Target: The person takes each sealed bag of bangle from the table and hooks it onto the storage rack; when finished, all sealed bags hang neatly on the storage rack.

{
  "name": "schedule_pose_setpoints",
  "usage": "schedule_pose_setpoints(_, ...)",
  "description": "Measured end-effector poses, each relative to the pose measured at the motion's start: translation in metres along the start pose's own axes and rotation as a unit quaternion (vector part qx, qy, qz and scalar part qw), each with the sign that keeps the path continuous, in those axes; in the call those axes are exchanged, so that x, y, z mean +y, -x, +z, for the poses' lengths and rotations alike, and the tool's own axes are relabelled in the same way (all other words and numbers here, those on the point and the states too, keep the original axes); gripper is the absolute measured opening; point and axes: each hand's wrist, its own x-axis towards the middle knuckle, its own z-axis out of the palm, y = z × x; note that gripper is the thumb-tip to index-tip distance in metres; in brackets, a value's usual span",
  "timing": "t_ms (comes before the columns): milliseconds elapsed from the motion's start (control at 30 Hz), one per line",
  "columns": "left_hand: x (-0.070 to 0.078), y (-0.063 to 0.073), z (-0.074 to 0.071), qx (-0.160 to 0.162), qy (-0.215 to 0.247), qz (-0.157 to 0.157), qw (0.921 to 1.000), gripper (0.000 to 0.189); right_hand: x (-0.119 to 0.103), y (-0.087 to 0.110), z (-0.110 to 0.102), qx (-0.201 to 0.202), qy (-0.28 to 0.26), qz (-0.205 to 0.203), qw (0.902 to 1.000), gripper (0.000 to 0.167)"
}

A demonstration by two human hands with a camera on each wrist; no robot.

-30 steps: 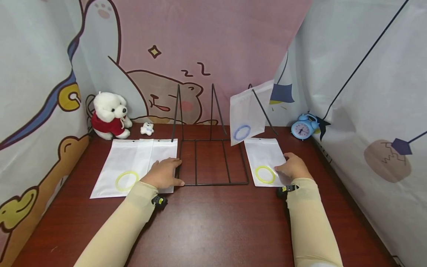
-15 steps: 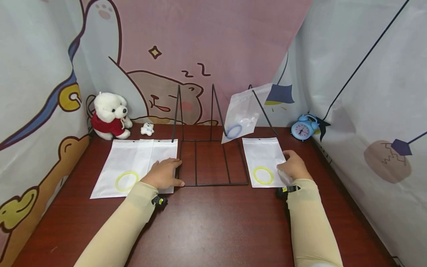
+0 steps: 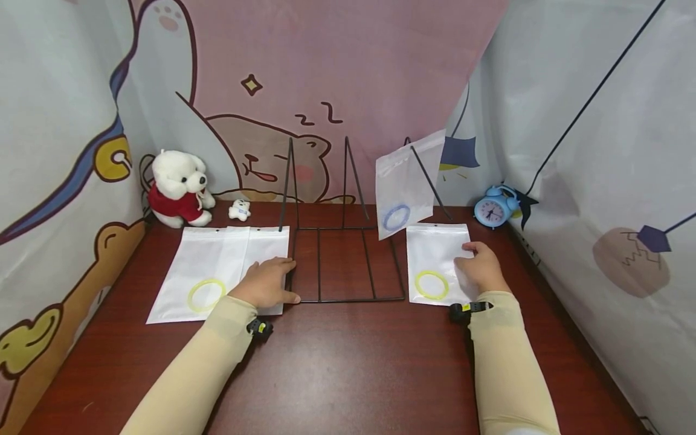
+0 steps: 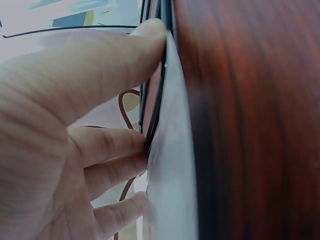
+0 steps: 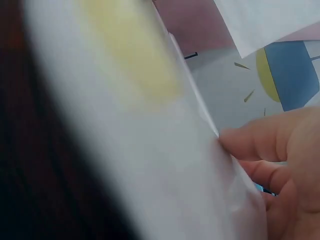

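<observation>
In the head view, a black wire rack (image 3: 348, 300) with upright prongs stands mid-table. My left hand (image 3: 264, 284) rests at its left side, over white pouches (image 3: 179, 260) that lie at the left, the front one with a yellow ring. The left wrist view shows thumb and fingers (image 4: 112, 142) spread along the rack's bar beside a pouch edge. My right hand (image 3: 481, 269) holds the right side of a flat white pouch (image 3: 432, 254) with a yellow ring; its thumb (image 5: 260, 135) meets the wrinkled plastic. A pouch with a blue ring (image 3: 402, 181) hangs in the right prongs.
A white plush dog in a red shirt (image 3: 176, 187) and a small white figurine (image 3: 239, 209) sit at the back left. A blue alarm clock (image 3: 493, 206) is at the back right. Printed cloth walls (image 3: 348, 60) surround the table.
The upper end of the yellow-ringed pouch at my right hand has swung right, so it lies straighter. The blue-ringed pouch swayed left, then back right. The left hand has not moved.
</observation>
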Motion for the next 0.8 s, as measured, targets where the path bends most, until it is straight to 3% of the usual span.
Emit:
schedule_pose_setpoints(300, 0.0, -0.0006, 0.0001, 0.0, 0.002, -0.001, 1.0, 0.091, -0.0031, -0.0002, -0.0042, 0.048, -0.024, -0.04, 0.9978, 0.061)
schedule_pose_setpoints(600, -0.0009, -0.0011, 0.0008, 0.0, 0.004, 0.001, 1.0, 0.091, -0.0063, 0.0024, -0.008, 0.101, -0.073, 0.007, 0.9922, 0.059)
schedule_pose_setpoints(800, -0.0007, -0.0007, 0.0008, -0.001, 0.006, 0.0, 1.0, 0.091, -0.0073, 0.0046, -0.0096, 0.144, -0.103, 0.008, 0.9841, 0.052)
